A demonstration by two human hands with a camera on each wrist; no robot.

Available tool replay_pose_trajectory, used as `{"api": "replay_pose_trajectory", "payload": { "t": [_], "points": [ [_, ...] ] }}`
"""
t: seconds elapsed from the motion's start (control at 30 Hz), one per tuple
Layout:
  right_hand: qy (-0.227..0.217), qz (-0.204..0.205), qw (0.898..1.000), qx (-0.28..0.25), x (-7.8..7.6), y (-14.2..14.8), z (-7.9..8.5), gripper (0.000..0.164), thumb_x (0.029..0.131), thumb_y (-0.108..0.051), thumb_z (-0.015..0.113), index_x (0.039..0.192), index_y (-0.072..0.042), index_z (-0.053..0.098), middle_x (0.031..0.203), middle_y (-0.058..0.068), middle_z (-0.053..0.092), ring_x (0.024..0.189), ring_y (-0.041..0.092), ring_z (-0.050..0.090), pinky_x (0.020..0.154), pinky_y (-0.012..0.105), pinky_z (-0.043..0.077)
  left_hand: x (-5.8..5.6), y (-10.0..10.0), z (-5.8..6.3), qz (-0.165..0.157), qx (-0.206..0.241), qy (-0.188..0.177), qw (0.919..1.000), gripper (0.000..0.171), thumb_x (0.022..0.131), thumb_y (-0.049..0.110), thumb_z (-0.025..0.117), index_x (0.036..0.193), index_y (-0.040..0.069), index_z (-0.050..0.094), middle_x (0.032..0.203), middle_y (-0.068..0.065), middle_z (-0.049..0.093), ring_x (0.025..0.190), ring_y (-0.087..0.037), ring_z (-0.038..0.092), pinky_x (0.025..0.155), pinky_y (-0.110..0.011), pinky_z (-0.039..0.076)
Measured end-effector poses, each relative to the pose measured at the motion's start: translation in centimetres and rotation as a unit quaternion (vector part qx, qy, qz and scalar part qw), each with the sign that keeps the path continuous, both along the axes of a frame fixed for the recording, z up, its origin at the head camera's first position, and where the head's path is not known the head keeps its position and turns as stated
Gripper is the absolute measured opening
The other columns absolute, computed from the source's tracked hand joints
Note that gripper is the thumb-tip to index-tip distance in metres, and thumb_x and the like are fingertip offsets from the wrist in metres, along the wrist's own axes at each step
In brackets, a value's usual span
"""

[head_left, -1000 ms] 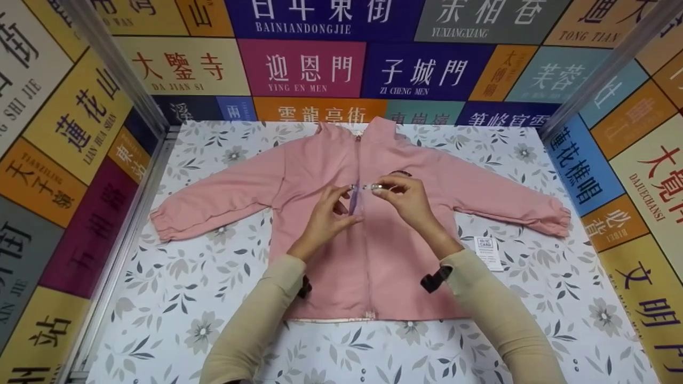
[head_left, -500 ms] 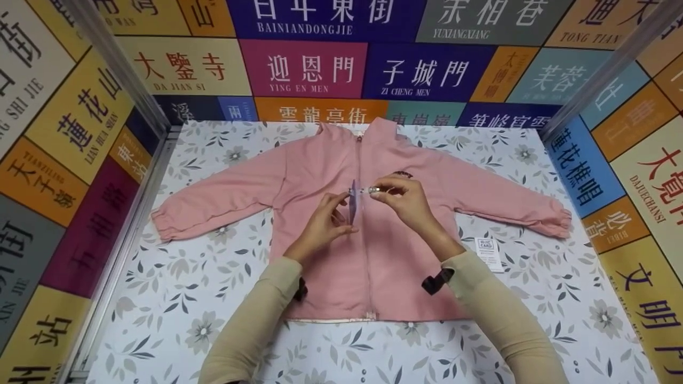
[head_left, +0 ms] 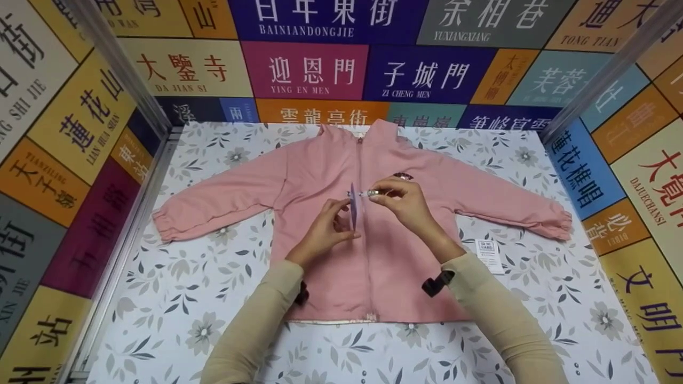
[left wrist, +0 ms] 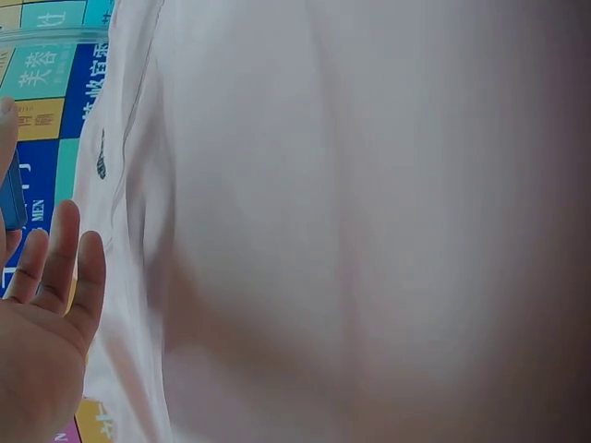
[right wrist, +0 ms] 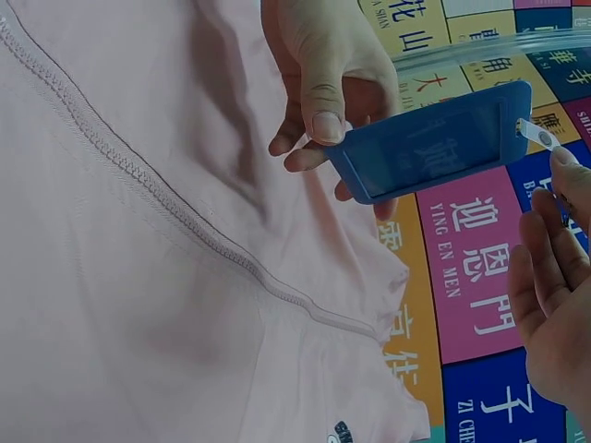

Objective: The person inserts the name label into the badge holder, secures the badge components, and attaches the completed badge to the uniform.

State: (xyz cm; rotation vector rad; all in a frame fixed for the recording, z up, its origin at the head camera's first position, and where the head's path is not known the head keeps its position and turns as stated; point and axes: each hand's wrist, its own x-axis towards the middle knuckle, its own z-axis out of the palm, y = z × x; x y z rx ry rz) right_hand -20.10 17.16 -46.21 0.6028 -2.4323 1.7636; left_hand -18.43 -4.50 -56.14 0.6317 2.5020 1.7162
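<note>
A blue badge holder [right wrist: 434,148] with a clear window is held up above a pink zip-up jacket [head_left: 320,154]. My left hand [head_left: 325,229] grips one end of the holder between thumb and fingers. At the opposite end, a clear strap with a snap [right wrist: 543,136] passes through the slot. My right hand [head_left: 405,205] pinches this strap near its metal clip [head_left: 373,193], other fingers loosely bent. From the head view, the holder appears almost edge-on. The left wrist view shows only a corner of the holder [left wrist: 13,198] beside my fingers.
The jacket lies spread with both sleeves out on a floral-patterned tablecloth [head_left: 197,298]. A small white printed card [head_left: 488,257] rests right of the jacket. Panels with printed place names [head_left: 309,69] wall in the back and both sides.
The left hand has shifted slightly down and to the left, and the holder shows as a longer, more upright edge. The right hand keeps its pinch on the strap, drifting down slightly.
</note>
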Motion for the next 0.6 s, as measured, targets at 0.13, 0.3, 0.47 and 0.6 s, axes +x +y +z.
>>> {"api": "replay_pose_trajectory", "payload": {
  "t": [0.13,0.3,0.47,0.6],
  "points": [
    [0.003,0.000,1.000,-0.003,-0.3,0.3,-0.5,0.013,0.085,-0.011,0.077,0.097,-0.010,0.078,0.093,0.008,0.073,0.085,0.009,0.065,0.080,0.025,0.053,0.1,-0.1,-0.1,0.005,-0.001,0.004,1.0000,0.081,0.076,0.023,0.086,0.146,0.010,0.046,0.125,-0.022,0.051,0.088,-0.035,0.061,0.079,-0.041,0.056],
    [0.003,-0.001,1.000,0.000,-0.4,0.9,-1.0,0.015,0.085,-0.013,0.078,0.099,-0.009,0.077,0.091,0.002,0.073,0.084,0.009,0.065,0.078,0.024,0.053,0.2,-0.6,-0.5,0.013,-0.010,0.001,0.9999,0.081,0.076,0.027,0.086,0.145,0.011,0.047,0.123,-0.014,0.051,0.084,-0.028,0.060,0.077,-0.036,0.056],
    [-0.005,-0.016,1.000,0.013,-0.6,1.9,-1.3,0.017,0.085,-0.009,0.076,0.101,-0.003,0.076,0.093,0.003,0.074,0.083,0.005,0.064,0.077,0.021,0.052,0.4,-1.5,-0.4,0.018,-0.008,-0.007,0.9998,0.079,0.077,0.025,0.085,0.146,0.015,0.047,0.124,-0.015,0.049,0.087,-0.030,0.060,0.081,-0.041,0.057],
    [-0.005,-0.019,1.000,0.022,-0.2,2.3,-0.5,0.017,0.085,-0.004,0.075,0.101,0.001,0.075,0.096,0.016,0.073,0.083,0.003,0.063,0.077,0.024,0.052,0.6,-2.5,-0.3,0.026,-0.007,-0.009,0.9996,0.078,0.076,0.023,0.086,0.145,0.014,0.048,0.127,-0.017,0.049,0.091,-0.036,0.060,0.084,-0.047,0.056]
  ]
}}
